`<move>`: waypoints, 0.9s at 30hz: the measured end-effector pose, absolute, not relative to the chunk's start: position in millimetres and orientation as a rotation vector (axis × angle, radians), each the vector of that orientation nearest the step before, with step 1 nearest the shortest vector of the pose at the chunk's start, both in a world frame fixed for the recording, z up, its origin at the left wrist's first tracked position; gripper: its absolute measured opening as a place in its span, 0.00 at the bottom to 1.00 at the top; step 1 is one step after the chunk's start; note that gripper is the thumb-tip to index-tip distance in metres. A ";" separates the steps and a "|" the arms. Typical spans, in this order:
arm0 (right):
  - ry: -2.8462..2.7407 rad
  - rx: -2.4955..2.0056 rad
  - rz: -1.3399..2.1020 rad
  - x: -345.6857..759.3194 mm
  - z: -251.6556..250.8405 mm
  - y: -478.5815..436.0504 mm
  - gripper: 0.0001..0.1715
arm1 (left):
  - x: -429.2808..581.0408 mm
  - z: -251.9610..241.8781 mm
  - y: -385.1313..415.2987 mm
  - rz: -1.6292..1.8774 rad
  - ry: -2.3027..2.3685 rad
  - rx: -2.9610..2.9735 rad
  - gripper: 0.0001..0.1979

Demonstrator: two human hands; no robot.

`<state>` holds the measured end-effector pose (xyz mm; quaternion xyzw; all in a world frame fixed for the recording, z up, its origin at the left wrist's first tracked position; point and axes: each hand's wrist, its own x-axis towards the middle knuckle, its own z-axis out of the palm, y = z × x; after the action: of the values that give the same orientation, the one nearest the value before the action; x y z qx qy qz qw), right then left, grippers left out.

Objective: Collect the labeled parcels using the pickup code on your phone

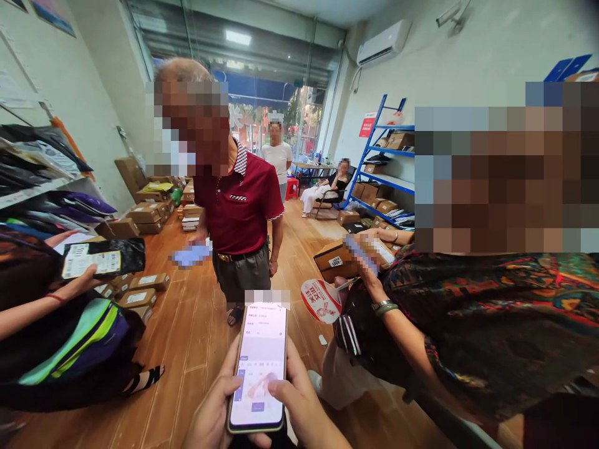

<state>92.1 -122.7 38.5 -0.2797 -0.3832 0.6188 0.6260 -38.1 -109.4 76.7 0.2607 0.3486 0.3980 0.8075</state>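
The left hand (213,415) cradles a lit phone (259,368) with fingers grasping its edge, while the right hand (304,405) grips the other side, thumb on screen, above the wooden floor (187,337)

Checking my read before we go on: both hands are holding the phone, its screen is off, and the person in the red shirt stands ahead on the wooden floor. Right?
Not quite. The phone screen is lit, showing a pale app page, as the head view shows. The rest stands: the left hand and right hand hold it, and the person in the red shirt stands ahead on the wooden floor.
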 end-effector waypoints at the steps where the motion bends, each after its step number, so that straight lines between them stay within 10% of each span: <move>1: -0.882 -0.648 1.420 92.4 38.5 -123.0 0.32 | -37.9 76.0 -109.1 0.860 0.742 0.558 0.37; 27: -0.936 -0.695 1.369 99.6 44.0 -124.8 0.26 | -28.6 76.2 -116.3 0.954 0.753 0.607 0.38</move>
<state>99.6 -124.8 44.0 -0.3023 -0.4074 0.5961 0.6223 -28.6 -116.3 76.2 0.2806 0.3483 0.4413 0.7779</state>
